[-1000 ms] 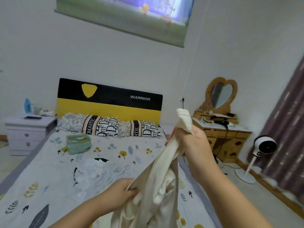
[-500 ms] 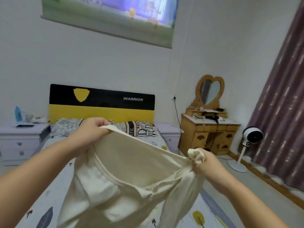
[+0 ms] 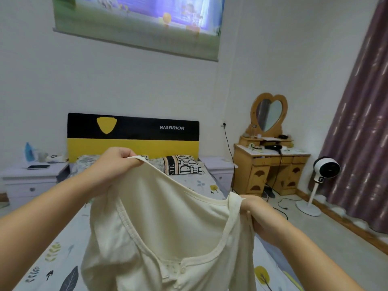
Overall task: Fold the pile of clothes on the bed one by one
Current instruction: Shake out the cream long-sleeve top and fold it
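Note:
A cream sleeveless top (image 3: 172, 223) with a buttoned neckline hangs spread in the air over the bed (image 3: 63, 244). My left hand (image 3: 113, 164) pinches one shoulder strap up high, in front of the pillows. My right hand (image 3: 258, 215) grips the other strap lower, near the bed's right edge. The garment hides the middle of the bed, so the rest of the clothes pile is out of sight.
Patterned pillows (image 3: 180, 164) lie against a black and yellow headboard (image 3: 132, 135). A white nightstand (image 3: 31, 177) stands at the left. At the right are a wooden dressing table (image 3: 270, 171) with a heart mirror, a white standing fan (image 3: 323, 175), cables on the floor and a purple curtain (image 3: 361, 122).
One second ago the top was bunched between my hands. My left hand has risen and my right has dropped, pulling the straps apart and spreading the garment.

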`<state>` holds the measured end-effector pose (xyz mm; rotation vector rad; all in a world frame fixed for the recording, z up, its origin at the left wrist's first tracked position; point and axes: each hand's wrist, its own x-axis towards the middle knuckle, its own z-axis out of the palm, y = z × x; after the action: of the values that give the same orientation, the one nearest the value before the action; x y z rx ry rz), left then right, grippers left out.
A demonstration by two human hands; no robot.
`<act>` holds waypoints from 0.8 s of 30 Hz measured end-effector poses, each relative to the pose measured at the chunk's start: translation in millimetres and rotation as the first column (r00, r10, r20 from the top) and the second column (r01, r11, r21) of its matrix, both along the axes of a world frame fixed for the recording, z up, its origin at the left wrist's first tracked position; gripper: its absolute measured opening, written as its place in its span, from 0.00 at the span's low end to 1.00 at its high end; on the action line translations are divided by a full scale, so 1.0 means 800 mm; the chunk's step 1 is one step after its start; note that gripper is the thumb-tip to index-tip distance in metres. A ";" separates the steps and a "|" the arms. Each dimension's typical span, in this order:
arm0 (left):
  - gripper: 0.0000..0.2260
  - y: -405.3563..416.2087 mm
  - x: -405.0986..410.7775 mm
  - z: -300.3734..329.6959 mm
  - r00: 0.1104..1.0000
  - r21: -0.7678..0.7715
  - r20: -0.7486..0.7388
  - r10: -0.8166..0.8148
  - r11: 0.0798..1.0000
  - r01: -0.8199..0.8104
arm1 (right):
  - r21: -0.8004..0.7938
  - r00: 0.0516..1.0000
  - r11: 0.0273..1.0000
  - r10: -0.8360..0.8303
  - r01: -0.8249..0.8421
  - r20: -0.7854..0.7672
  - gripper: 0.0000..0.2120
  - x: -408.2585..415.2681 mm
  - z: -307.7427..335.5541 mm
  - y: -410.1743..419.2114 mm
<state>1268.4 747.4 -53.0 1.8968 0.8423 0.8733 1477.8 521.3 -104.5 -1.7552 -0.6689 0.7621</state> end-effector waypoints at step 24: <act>0.08 0.016 0.001 -0.067 0.953 -0.095 -0.292 0.087 0.988 -0.120 | 0.179 0.766 0.942 -0.335 0.284 0.549 0.11 0.065 0.046 -0.034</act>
<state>1269.2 760.1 -106.6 1.9207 1.1508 0.6048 1529.8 494.0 -67.7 -1.9602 -0.7611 -0.0486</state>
